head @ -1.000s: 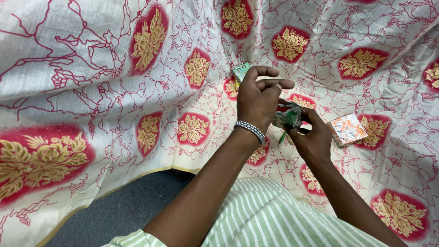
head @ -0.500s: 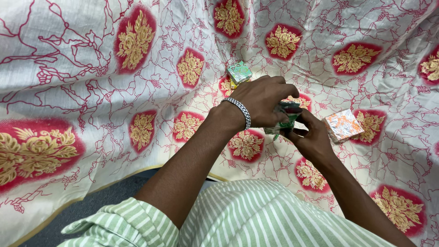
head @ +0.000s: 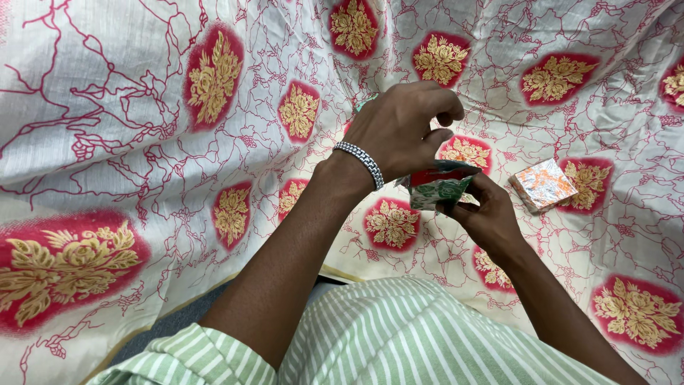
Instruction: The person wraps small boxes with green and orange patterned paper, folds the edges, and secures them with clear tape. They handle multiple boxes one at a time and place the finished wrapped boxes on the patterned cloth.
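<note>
Packet, small, green-and-red foil, held above the patterned cloth: pinched from below by right hand, fingers closed on it; left hand directly above, fingertips curled at its top edge.

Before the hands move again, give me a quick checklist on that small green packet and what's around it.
1. Right hand grips green packet from below: ok.
2. Left hand touching the packet's top: ok.
3. Packet lifted off the patterned cloth: ok.
4. Packet opened or sealed: cannot tell.
5. Orange foil box lies apart from both hands, to the right: ok.
6. Small green box in full view: not ok, mostly hidden behind the left hand.
</note>
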